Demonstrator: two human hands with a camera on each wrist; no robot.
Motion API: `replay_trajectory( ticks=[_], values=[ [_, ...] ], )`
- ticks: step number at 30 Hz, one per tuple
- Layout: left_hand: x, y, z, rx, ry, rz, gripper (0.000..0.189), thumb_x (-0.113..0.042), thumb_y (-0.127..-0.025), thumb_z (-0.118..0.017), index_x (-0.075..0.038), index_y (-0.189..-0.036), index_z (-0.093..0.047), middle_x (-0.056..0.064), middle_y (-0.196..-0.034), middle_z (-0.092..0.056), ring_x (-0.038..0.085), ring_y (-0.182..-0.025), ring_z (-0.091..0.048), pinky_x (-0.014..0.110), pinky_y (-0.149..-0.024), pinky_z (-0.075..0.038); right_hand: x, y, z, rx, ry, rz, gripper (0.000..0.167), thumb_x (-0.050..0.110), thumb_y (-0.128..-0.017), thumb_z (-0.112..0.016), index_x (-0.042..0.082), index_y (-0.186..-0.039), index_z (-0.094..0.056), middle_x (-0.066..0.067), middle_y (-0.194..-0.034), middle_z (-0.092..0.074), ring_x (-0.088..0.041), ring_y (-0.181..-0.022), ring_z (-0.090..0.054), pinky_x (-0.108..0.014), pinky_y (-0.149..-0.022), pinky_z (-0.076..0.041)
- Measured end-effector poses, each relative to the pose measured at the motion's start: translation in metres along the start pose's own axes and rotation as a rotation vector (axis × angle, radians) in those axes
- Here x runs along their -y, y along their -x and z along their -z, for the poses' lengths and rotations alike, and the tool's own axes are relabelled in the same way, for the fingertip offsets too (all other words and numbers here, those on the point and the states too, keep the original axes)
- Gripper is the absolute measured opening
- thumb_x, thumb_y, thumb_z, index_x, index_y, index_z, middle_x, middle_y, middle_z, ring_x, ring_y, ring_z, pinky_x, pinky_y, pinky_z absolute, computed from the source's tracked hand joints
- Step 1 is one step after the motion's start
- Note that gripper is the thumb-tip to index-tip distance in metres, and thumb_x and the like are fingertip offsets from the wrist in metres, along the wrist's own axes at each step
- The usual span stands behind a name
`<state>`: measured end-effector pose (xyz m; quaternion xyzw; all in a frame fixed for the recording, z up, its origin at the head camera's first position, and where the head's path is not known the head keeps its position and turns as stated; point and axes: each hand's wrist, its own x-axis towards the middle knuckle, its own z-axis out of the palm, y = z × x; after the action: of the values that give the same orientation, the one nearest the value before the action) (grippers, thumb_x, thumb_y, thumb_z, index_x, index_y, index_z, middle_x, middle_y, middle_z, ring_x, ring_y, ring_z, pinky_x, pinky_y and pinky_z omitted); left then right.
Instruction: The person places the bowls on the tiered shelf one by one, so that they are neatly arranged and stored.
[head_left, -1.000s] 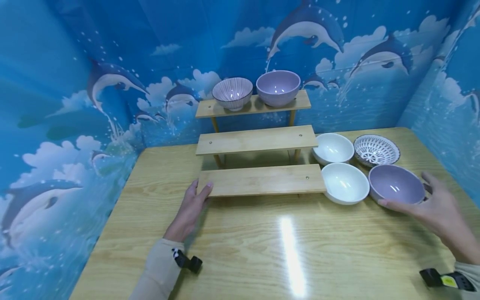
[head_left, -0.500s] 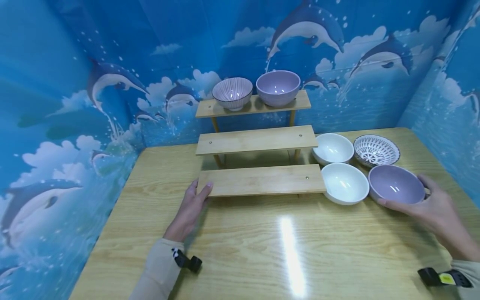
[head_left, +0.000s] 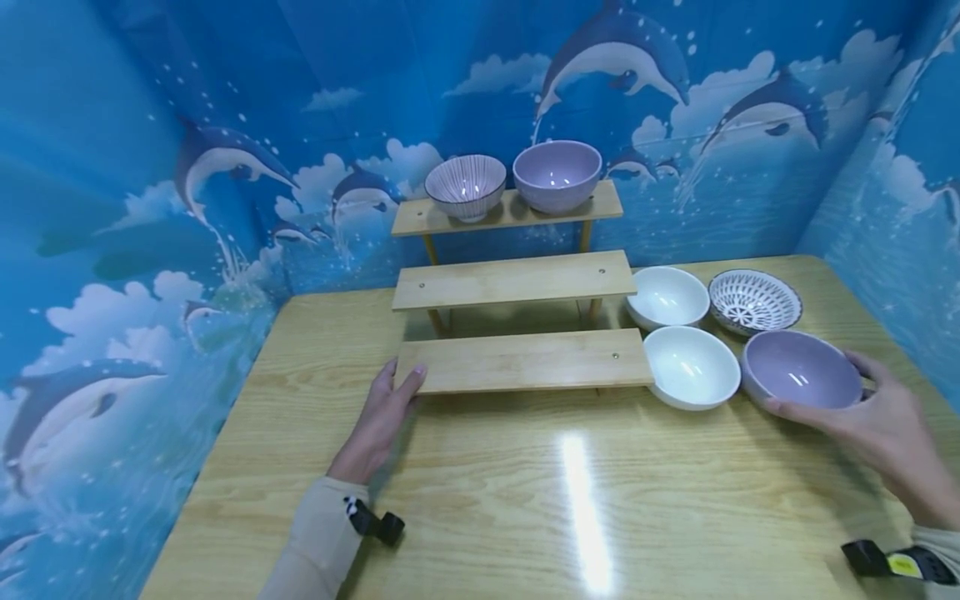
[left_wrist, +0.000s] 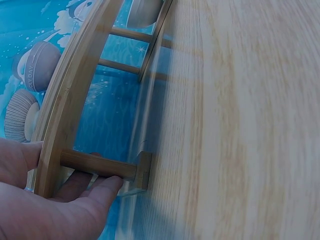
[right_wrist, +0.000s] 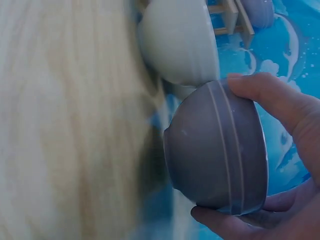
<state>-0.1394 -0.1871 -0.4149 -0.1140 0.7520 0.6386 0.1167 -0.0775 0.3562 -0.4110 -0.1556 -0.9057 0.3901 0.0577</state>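
Observation:
At the right of the table, my right hand (head_left: 873, 417) grips a plain purple bowl (head_left: 801, 371), thumb at its near side and fingers round its right side. The right wrist view shows this purple bowl (right_wrist: 215, 150) tilted in that picture, between thumb and fingers. My left hand (head_left: 378, 417) holds the left end of the lowest board of a three-tier wooden shelf (head_left: 525, 362). In the left wrist view, the fingers (left_wrist: 102, 195) reach under the board beside a short leg. A striped bowl (head_left: 465, 187) and another purple bowl (head_left: 557, 177) stand on the top tier.
Two white bowls, a front one (head_left: 692, 368) and a back one (head_left: 667, 297), sit right beside the shelf. A patterned bowl (head_left: 754, 301) stands behind the gripped one. A dolphin-printed blue backdrop (head_left: 337, 100) rises behind the wooden table (head_left: 480, 500).
The right hand's fingers have closed on the purple bowl, and it has shifted slightly right, away from the front white bowl. The left hand has kept its place on the shelf.

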Motion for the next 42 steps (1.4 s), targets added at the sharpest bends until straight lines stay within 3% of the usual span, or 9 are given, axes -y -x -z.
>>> replay_trajectory(
  ticks=[7,11,13,15,21,26,31,34,42],
  values=[
    [0.000,-0.002,0.000,0.000,0.002,0.011,0.078,-0.047,-0.103,-0.055,-0.014,-0.163,-0.016,0.011,-0.165,-0.025,0.027,-0.149,-0.032,0.041,-0.122,-0.032,0.021,0.005,0.013,-0.063,-0.079,0.048,0.116,0.021,-0.074,-0.093,-0.002,-0.160,-0.019,-0.045,-0.144,-0.034,0.004,-0.089,-0.041,-0.002,-0.055,-0.042],
    [0.000,-0.002,0.000,-0.008,-0.004,0.015,0.078,-0.047,-0.103,-0.055,-0.014,-0.162,-0.017,0.012,-0.164,-0.026,0.028,-0.148,-0.033,0.041,-0.121,-0.033,0.040,0.003,0.017,-0.063,-0.082,0.048,0.116,0.023,-0.076,-0.092,0.006,-0.162,-0.016,-0.042,-0.150,-0.032,-0.018,-0.110,-0.052,0.000,-0.056,-0.039],
    [0.000,-0.002,0.000,-0.010,-0.004,0.016,0.078,-0.047,-0.103,-0.055,-0.014,-0.162,-0.017,0.012,-0.164,-0.026,0.028,-0.148,-0.033,0.041,-0.121,-0.033,0.052,0.001,0.018,-0.042,-0.077,0.060,0.117,0.026,-0.077,-0.091,0.009,-0.163,-0.014,-0.037,-0.156,-0.026,-0.040,-0.125,-0.046,0.000,-0.056,-0.039],
    [0.000,-0.002,0.000,-0.012,-0.001,0.014,0.078,-0.047,-0.103,-0.055,-0.014,-0.163,-0.017,0.012,-0.164,-0.026,0.028,-0.147,-0.034,0.040,-0.121,-0.034,0.065,0.000,0.018,-0.018,-0.071,0.073,0.117,0.030,-0.077,-0.091,0.011,-0.163,-0.014,-0.033,-0.159,-0.024,-0.054,-0.130,-0.037,-0.001,-0.056,-0.037],
    [-0.001,-0.003,0.000,-0.007,-0.008,0.015,0.078,-0.048,-0.103,-0.054,-0.014,-0.162,-0.017,0.012,-0.164,-0.026,0.028,-0.148,-0.034,0.040,-0.121,-0.034,0.103,-0.008,0.012,0.032,-0.059,0.140,0.115,0.035,-0.074,-0.093,0.009,-0.161,-0.023,-0.029,-0.158,-0.029,-0.057,-0.133,-0.036,-0.005,-0.056,-0.038],
    [-0.001,-0.003,0.000,-0.006,-0.010,0.015,0.078,-0.048,-0.103,-0.054,-0.013,-0.162,-0.018,0.012,-0.163,-0.028,0.028,-0.147,-0.034,0.041,-0.121,-0.034,0.132,-0.018,0.004,0.094,-0.028,0.229,0.115,0.036,-0.071,-0.094,0.006,-0.160,-0.027,-0.030,-0.151,-0.036,-0.055,-0.124,-0.042,-0.012,-0.058,-0.044],
    [-0.001,-0.001,0.000,-0.004,0.002,0.006,0.077,-0.045,-0.103,-0.055,-0.012,-0.162,-0.017,0.012,-0.164,-0.026,0.027,-0.147,-0.034,0.039,-0.121,-0.034,0.163,-0.028,-0.007,0.179,-0.003,0.272,0.121,0.041,-0.072,-0.093,0.005,-0.161,-0.020,-0.034,-0.146,-0.040,-0.051,-0.121,-0.045,-0.042,-0.075,-0.059],
    [-0.001,-0.001,0.001,-0.001,0.014,0.003,0.077,-0.044,-0.104,-0.055,-0.012,-0.162,-0.016,0.012,-0.165,-0.025,0.027,-0.147,-0.034,0.038,-0.120,-0.034,0.183,-0.032,-0.016,0.209,0.026,0.281,0.124,0.050,-0.070,-0.091,0.007,-0.162,-0.019,-0.033,-0.145,-0.042,-0.050,-0.122,-0.047,-0.060,-0.084,-0.056],
    [-0.001,-0.002,0.001,-0.007,0.004,0.013,0.078,-0.046,-0.103,-0.055,-0.013,-0.162,-0.017,0.012,-0.164,-0.025,0.028,-0.148,-0.033,0.041,-0.121,-0.033,0.226,-0.043,-0.045,0.308,-0.013,0.322,0.126,0.055,-0.068,-0.091,0.007,-0.161,-0.022,-0.026,-0.147,-0.043,-0.044,-0.125,-0.048,-0.062,-0.094,-0.053]
  ],
)
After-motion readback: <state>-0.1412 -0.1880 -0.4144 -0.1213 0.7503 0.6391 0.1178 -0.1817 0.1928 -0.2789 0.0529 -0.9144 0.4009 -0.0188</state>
